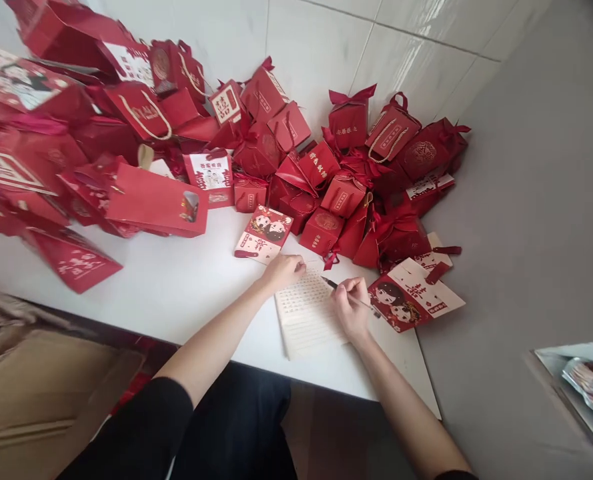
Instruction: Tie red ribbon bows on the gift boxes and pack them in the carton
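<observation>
A lined notebook (309, 330) lies on the white table, its upper part covered with rows of small handwriting. My right hand (352, 308) rests over its right side, fingers wrapped round a pen (330, 283) with a dark tip and a clear barrel. The pen's tip points up and left, close to the written lines; whether it touches the paper I cannot tell. My left hand (285, 272) lies curled at the page's upper left corner, with nothing visible in its fingers. Just beyond it is a red and cream card box (263, 233) printed with two cartoon faces.
Red gift boxes (321, 230) with ribbons and cords are heaped along the tiled wall (321, 47). Larger red bags (159, 200) crowd the left. A flattened printed box (416, 293) lies right of the notebook, beside a grey wall (516, 233). A cardboard carton (51, 380) stands lower left.
</observation>
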Available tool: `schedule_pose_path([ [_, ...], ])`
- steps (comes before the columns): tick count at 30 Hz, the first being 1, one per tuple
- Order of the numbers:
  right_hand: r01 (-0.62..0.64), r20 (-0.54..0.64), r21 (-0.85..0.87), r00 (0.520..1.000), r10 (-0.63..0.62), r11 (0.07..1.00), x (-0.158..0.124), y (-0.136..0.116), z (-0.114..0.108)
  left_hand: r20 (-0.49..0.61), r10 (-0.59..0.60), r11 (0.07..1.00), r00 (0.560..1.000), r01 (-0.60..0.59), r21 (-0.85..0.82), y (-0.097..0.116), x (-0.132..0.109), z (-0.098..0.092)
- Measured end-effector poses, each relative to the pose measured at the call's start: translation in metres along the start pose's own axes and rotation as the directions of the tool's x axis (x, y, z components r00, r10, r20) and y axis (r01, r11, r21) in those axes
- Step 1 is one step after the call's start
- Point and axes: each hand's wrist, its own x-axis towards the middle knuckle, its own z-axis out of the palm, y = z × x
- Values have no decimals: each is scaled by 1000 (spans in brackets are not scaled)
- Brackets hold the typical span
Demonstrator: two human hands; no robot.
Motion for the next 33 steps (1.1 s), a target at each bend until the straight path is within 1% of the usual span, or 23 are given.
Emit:
schedule_pose_path([
  [1,-80,-17,136,996,84,987,0,-4,4,-7,6,1000,1000,-6,-1,-2,0,3],
  [2,-171,7,308,984,178,936,1,-8,7,-12,10,1000,1000,-10,0,-4,1,5],
  [3,-263,62,468,962,265,844,3,-13,10,-16,12,1000,1000,-12,3,-5,1,7],
  [4,-348,131,580,932,338,736,4,-17,13,-18,13,1000,1000,-13,7,-6,1,8],
  [5,-418,189,631,900,393,654,5,-20,15,-19,11,1000,1000,-11,10,-7,2,8],
  [6,-469,220,627,873,436,622,6,-22,16,-18,11,1000,1000,-10,15,-7,2,9],
  [7,-506,226,604,849,477,616,6,-23,18,-20,13,1000,1000,-13,22,-7,2,9],
  [9,-540,206,552,826,524,635,3,-23,19,-26,24,999,999,-23,40,-7,3,10],
  [10,-538,198,531,830,522,655,1,-22,19,-29,32,998,999,-30,49,-7,3,10],
  [14,-480,178,382,877,447,790,-6,-21,19,-33,47,998,998,-46,50,-10,4,11],
  [16,-458,165,323,889,427,828,-7,-20,20,-26,55,998,998,-54,34,-11,5,11],
  [23,-431,209,212,897,390,877,-8,-16,21,-12,66,998,998,-66,8,-10,5,10],
  [27,-418,191,201,904,383,886,-8,-16,21,-13,77,997,997,-77,10,-10,5,10],
  [33,-409,199,203,907,371,890,-8,-17,20,-24,86,996,996,-86,2,-12,4,12],
])
